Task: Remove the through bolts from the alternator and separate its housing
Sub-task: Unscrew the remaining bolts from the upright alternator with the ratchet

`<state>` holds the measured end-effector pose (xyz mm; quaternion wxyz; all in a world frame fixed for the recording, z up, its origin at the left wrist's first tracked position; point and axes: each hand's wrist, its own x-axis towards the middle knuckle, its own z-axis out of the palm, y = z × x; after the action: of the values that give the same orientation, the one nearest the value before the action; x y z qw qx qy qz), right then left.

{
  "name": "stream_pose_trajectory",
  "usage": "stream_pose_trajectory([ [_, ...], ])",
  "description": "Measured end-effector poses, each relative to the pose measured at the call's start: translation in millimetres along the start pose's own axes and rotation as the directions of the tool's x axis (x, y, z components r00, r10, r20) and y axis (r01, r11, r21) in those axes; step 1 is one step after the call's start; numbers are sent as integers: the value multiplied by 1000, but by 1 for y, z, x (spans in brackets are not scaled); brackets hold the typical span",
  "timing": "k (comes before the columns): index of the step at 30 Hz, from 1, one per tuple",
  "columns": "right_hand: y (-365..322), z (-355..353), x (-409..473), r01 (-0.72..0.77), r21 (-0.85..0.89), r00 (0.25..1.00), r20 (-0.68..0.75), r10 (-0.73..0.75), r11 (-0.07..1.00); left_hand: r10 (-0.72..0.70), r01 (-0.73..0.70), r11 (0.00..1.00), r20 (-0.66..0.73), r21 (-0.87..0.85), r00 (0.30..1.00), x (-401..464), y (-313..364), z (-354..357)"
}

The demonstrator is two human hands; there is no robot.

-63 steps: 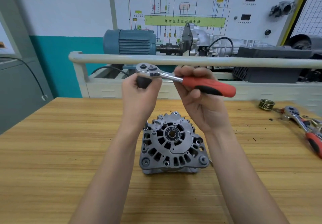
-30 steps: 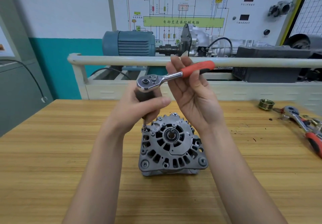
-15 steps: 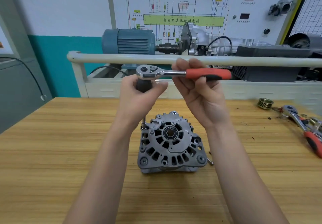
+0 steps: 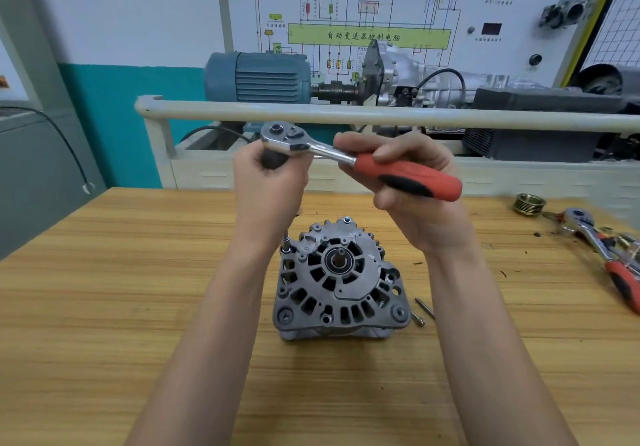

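Observation:
A grey alternator (image 4: pixel 337 281) stands on the wooden table (image 4: pixel 104 289) with its shaft end facing up. A ratchet wrench (image 4: pixel 346 156) with a red and black handle sits high above it on a long extension. The extension's socket tip (image 4: pixel 286 241) meets the bolt at the housing's upper left corner. My left hand (image 4: pixel 268 196) grips the black top of the extension under the ratchet head. My right hand (image 4: pixel 412 199) holds the red handle, which points right and slightly toward me. Two removed bolts (image 4: pixel 420 312) lie beside the alternator's right corner.
A brass pulley (image 4: pixel 529 204) lies at the table's far right, with a second red-handled ratchet (image 4: pixel 609 255) beside it. A cream rail (image 4: pixel 346 114) runs behind the table, in front of a blue motor, a gearbox and a wiring-diagram board.
The ratchet handle has swung back and forth over the last two seconds, and since half a second ago it has swung toward me. My left hand stays on the extension.

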<state>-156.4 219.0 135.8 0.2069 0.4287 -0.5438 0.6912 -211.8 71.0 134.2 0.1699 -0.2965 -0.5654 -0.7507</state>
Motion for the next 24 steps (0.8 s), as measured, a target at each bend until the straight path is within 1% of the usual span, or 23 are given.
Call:
stream_pose_trajectory([
  [1,-1,-2,-1,8,-31,1000,18,-8,999,23,-22,999,-48,23,999,-1,-1,4],
  [2,-2,-3,-1,10,-28,1000,24,-9,1000,32,-30,999,-69,34,997,-2,-1,6],
  [3,-2,-4,0,4,0,1000,14,-4,1000,25,-23,999,-60,32,998,-2,-1,6],
  [4,-1,-3,0,-7,47,1000,-14,8,999,8,-7,1000,-18,22,1000,-2,0,3],
  [6,4,-2,2,-36,187,992,-109,57,982,-13,12,1000,155,10,988,1,1,-6],
  [8,11,-1,4,-56,360,973,-189,131,931,12,-3,1000,371,-25,928,3,2,-15],
  [9,15,0,5,-56,422,964,-214,160,905,19,3,999,444,-47,896,4,2,-19],
  [10,17,1,6,-53,462,957,-229,177,885,15,15,998,483,-58,876,5,3,-22],
  [12,19,3,7,-44,496,959,-223,177,867,2,30,998,498,-58,867,6,3,-25],
  [13,18,4,6,-42,486,964,-210,163,873,-5,34,998,487,-52,874,6,3,-24],
  [15,16,4,5,-34,395,978,-174,111,918,-24,44,998,417,-41,908,5,3,-21],
  [16,13,4,5,-27,323,986,-146,78,946,-32,49,998,353,-40,935,5,4,-18],
  [18,8,1,3,-10,163,997,-68,21,987,-43,50,998,176,-31,983,3,3,-11],
  [20,4,-1,1,10,19,1000,8,-10,1000,-25,25,999,3,26,1000,1,3,-1],
  [21,2,-2,0,17,-25,1000,25,-17,1000,-5,8,998,-51,57,999,-1,3,3],
  [23,1,-2,1,10,-17,1000,11,-10,1000,10,-4,997,-81,77,997,-3,3,6],
  [24,2,-2,2,3,26,1000,-12,-3,1000,2,2,998,-54,69,999,-2,2,4],
])
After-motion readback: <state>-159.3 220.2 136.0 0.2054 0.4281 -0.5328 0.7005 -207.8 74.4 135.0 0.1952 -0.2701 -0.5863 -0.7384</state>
